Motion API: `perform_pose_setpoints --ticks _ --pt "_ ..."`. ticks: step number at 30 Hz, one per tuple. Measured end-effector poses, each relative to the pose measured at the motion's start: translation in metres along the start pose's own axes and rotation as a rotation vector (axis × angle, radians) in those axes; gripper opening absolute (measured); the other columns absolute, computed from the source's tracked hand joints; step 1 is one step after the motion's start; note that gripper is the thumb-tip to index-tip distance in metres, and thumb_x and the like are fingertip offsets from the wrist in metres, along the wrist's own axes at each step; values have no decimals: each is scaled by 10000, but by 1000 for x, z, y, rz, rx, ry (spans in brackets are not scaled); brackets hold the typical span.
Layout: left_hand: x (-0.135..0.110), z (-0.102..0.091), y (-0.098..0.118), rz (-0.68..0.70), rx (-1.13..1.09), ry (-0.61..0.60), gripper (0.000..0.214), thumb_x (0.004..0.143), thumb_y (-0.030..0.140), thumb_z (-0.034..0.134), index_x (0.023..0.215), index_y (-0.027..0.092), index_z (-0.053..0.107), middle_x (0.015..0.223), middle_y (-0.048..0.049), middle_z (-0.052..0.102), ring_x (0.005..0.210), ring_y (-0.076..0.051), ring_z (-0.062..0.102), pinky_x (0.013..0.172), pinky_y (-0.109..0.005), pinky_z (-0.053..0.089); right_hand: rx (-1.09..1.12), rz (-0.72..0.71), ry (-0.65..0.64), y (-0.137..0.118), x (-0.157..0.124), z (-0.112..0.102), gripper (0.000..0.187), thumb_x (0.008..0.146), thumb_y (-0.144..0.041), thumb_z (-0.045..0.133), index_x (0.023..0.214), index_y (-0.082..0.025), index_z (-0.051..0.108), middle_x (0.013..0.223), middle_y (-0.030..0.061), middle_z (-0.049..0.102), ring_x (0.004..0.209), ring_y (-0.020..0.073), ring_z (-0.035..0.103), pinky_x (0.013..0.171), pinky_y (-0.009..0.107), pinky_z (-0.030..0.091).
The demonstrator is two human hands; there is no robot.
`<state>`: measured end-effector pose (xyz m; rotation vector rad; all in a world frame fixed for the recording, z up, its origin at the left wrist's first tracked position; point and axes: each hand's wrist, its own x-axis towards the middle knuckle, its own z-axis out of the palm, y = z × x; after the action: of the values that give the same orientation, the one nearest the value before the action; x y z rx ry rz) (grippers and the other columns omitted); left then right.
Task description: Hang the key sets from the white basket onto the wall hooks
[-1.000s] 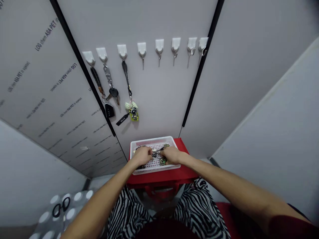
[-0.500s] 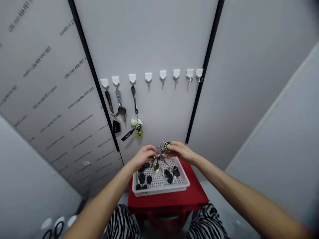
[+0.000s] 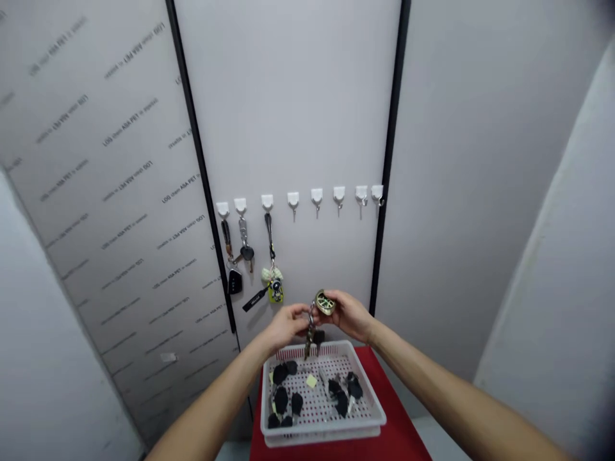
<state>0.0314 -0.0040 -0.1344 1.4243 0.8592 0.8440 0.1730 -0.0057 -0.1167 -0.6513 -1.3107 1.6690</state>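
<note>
Above the back rim of a white plastic basket [image 3: 323, 433], both hands are on one bunch of keys [image 3: 310, 339]. My right hand [image 3: 350, 314] is closed on its round brass-coloured keychain [image 3: 325, 302], which has an openwork face. With its fingers pinched, my left hand [image 3: 288, 328] holds the metal ring just left of the keychain. Several keys dangle below the fingers; the hands partly hide the ring. In the basket lie several black-headed keys [image 3: 281, 400] in clear wrapping and a small yellow paper square [image 3: 311, 381].
White hooks [image 3: 316, 195] run in a row across the grey wall panel. On the left ones hang a car key [image 3: 235, 280], a dark-headed key [image 3: 246, 252] and a strap with a figure charm [image 3: 275, 288]. A red-covered stand [image 3: 401, 416] supports the basket.
The view has tilted up, so hooks and basket sit lower in the picture. The hands have risen clear of the basket's inside with the keys, and the keychain's face has turned.
</note>
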Motion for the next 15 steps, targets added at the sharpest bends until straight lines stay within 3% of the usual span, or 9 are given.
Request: perform_pose_setpoints --ticks 5,11,13,15 --pt "3 -13 24 149 256 163 70 529 173 528 552 117 494 498 41 462 491 -54 414 524 -192 344 -65 -69 3 -12 -3 -4 233 646 -310 384 589 -113 496 554 38 549 547 124 513 579 293 389" --pt "9 -19 83 292 644 242 86 543 213 515 525 129 520 466 46 463 460 -55 386 471 -180 322 -361 -155 316 -33 7 4 211 571 -285 509 729 -144 506 665 12 553 594 91 491 549 236 363" --pt "14 -17 101 328 676 255 96 538 222 522 532 126 529 462 41 470 448 -56 387 453 -181 321 -454 -242 288 -42 17 14 244 551 -269 525 764 -150 521 716 11 557 637 89 481 568 227 357" --pt "18 -16 117 354 631 286 87 534 210 528 546 124 530 460 40 471 434 -52 388 440 -179 324 -514 -325 260 -51 28 24 194 552 -275 515 688 -138 532 628 -10 543 571 75 458 534 212 349"
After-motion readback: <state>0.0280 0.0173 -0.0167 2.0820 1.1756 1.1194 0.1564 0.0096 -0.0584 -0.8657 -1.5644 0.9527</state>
